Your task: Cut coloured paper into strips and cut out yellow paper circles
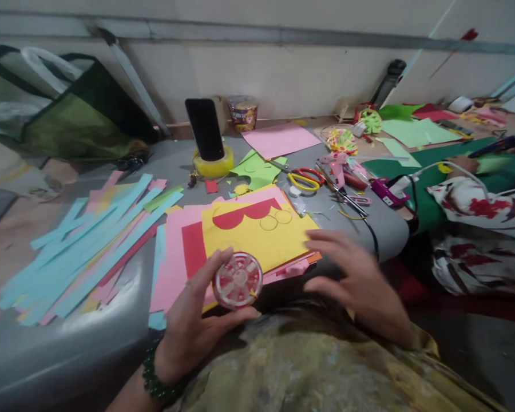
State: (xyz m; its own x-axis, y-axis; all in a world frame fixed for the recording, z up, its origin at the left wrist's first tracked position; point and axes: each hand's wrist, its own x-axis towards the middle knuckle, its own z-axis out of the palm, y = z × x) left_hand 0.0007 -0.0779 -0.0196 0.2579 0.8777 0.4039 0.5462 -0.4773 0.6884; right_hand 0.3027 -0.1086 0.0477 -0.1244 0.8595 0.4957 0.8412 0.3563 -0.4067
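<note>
My left hand (197,309) holds a round, clear-and-red disc-like object (239,279) between thumb and fingers, above the near edge of the paper stack. A small yellow bit shows at its lower right. My right hand (356,280) is apart from it, slightly blurred, with fingers spread and nothing visible in them, beside the stack's right corner. On the stack, a yellow sheet (249,243) bears drawn circles and lies over red and pink paper. Red paper with scalloped cut-outs (236,216) shows at its upper part.
Paper strips (94,246) are piled at left. A phone (205,129) leans upright in a yellow tape roll (213,163). Scissors (304,180), a pink glue gun (337,166) and a purple power strip (388,193) lie at right. Another person's patterned sleeve (484,203) is far right.
</note>
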